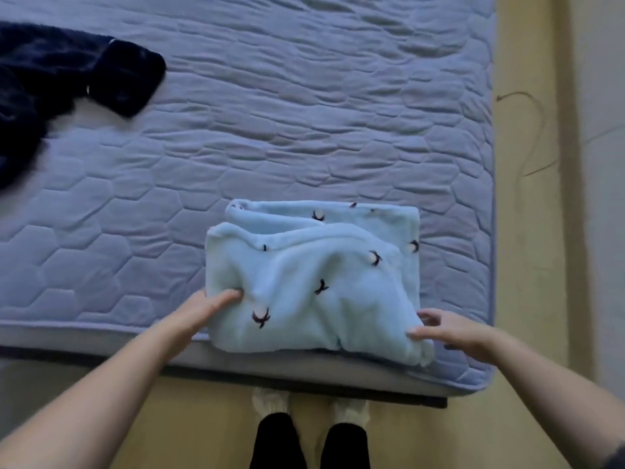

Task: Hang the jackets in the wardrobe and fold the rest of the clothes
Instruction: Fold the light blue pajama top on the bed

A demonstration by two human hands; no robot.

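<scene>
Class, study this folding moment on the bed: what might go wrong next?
The folded light blue fleece lies at the mattress edge, one corner overhanging; it may slide to the floor. Its top layer is rumpled between the left hand and right hand, so the fold may set unevenly.
</scene>
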